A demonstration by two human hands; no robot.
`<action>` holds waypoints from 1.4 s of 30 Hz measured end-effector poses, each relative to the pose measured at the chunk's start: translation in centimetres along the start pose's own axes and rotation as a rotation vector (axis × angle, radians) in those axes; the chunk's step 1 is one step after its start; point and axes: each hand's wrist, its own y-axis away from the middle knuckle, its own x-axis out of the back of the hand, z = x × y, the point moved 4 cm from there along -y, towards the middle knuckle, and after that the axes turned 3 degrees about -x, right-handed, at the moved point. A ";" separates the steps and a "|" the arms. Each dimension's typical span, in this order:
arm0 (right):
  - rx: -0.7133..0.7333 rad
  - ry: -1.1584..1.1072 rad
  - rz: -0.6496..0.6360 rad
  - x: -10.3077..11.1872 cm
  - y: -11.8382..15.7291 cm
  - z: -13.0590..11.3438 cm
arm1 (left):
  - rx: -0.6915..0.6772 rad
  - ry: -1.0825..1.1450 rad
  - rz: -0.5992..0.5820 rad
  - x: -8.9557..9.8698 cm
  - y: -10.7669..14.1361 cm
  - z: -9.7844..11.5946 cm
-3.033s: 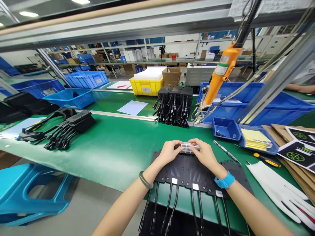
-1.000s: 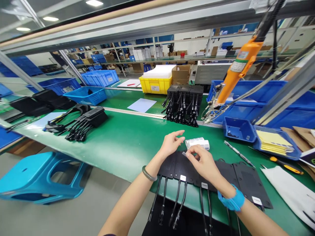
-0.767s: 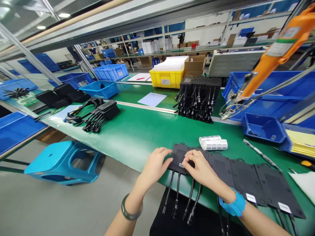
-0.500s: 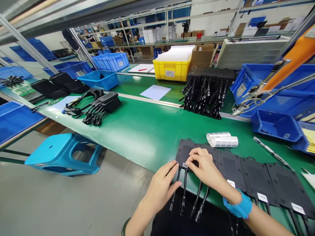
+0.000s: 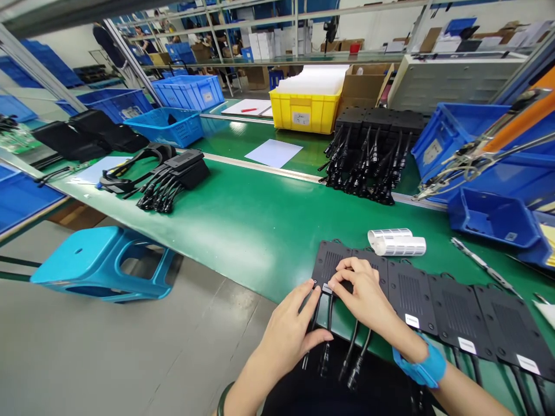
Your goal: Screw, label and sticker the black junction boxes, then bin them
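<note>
Evidently well along: of five flat black units (image 5: 411, 292) lined up by the near edge of the bench (image 5: 243, 219), the three toward the right carried white labels (image 5: 411, 320) on their near ends. The leftmost unit (image 5: 329, 260) had a small label (image 5: 327, 287) on its near end, under the fingers; I judged it placed but perhaps not pressed flat. Second unit: near end covered by the right hand (image 5: 362, 289), so I could not check for a label. Unsettled, to my mind: only that left end of the row.

Grip, read over my feed: right hand curled, thumb and forefinger tips nearly together at the small label; pinching or pressing, I could not tell. Left hand (image 5: 288, 323) loosely spread, thumb well apart, holding nothing; its fingertips touched the leftmost unit's near left corner, seemingly to steady it.

Materials: units matt black, apparently hard plastic, rectangular, with fine parallel ribs or slots and round screw-like dots near the corners. Black cables (image 5: 362, 353), rubbery-looking, hung over the bench's near edge and ended in thicker connectors. Behind the row lay a curled label sheet (image 5: 401, 242), thin, white, gridded with pale rectangles, rolled into two tubes. Bench top smooth, green, glossy under glare. Farther right, a slim silvery tool (image 5: 485, 266), pen-shaped.
</note>
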 end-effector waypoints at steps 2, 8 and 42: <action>-0.009 0.005 -0.013 0.0 0.0 0.0 | 0.005 -0.002 -0.017 0.0 -0.1 0.0; -0.012 0.010 -0.022 0.0 0.0 -0.1 | 0.012 -0.024 -0.063 0.0 -0.2 0.2; 0.137 0.871 0.356 10.0 -6.0 10.0 | 0.064 -0.225 -0.146 -0.9 -2.4 1.2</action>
